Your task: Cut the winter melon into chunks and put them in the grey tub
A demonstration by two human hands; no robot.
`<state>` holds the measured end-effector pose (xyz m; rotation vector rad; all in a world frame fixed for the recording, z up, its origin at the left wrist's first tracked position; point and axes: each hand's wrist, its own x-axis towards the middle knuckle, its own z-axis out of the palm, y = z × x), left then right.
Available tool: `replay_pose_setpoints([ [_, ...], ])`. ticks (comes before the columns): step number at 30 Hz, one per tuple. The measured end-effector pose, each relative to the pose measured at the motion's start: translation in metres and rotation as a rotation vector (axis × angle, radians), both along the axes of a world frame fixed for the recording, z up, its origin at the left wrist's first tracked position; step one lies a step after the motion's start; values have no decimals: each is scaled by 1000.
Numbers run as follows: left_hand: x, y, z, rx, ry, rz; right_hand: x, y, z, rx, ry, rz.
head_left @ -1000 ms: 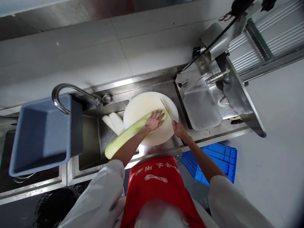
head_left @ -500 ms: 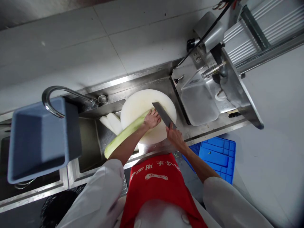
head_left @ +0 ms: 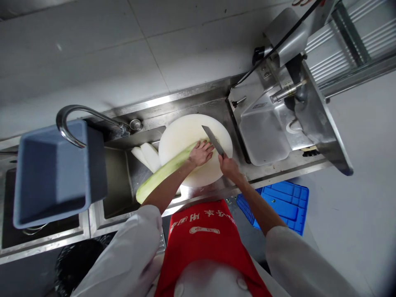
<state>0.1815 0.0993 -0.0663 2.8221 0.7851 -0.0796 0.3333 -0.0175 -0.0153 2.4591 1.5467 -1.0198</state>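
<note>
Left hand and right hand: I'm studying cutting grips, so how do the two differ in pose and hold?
The left hand lies open, palm down, on the green vegetable; the right hand is closed around the knife. The left hand is over the board, while the right hand is at its right edge. Both are bare.
</note>
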Motion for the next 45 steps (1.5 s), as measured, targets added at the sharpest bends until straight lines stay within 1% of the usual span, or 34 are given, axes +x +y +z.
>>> replay_pose_setpoints([
  [2, 0, 0, -1, -1, -15, 5, 9, 14, -3, 31, 22, 38],
  [4, 0, 1, -2, 1, -21, 12, 12, 16, -1, 40, 31, 67],
  [6, 1, 1, -3, 9, -27, 16, 9, 7, 4, 32, 21, 79],
  [10, 1, 1, -4, 22, -34, 2, -7, -21, 15, -11, -41, 60],
  [13, 1, 1, -4, 30, -49, -3, -13, -29, 17, -49, -44, 61],
  [16, 1, 1, -6, 52, -59, -5, -10, -18, 11, -51, -39, 55],
  [19, 1, 1, -7, 72, -67, -13, -1, 5, 2, -36, -34, 52],
  [22, 0, 2, -9, 76, -97, -12, 8, 22, 0, 10, 1, 96],
  [24, -1, 2, -9, 74, -117, -4, 10, 20, 4, 27, 22, 120],
  [28, 0, 2, -12, 84, -112, -12, 2, -7, 16, -22, -18, 103],
  [31, 0, 2, -13, 93, -117, -14, -4, -16, 15, -35, -41, 99],
  [33, 0, 2, -14, 88, -125, -10, -4, -9, 8, -16, -38, 101],
  [36, -1, 2, -15, 85, -138, -8, 2, 14, -3, 21, -38, 106],
  [39, -2, 3, -14, 80, -156, -5, 10, 28, -4, 55, -7, 138],
  [41, -2, 3, -13, 69, -161, -1, 12, 23, 2, 65, 12, 156],
  [45, -1, 3, -11, 36, -154, -3, 7, -5, 19, 19, 2, 151],
])
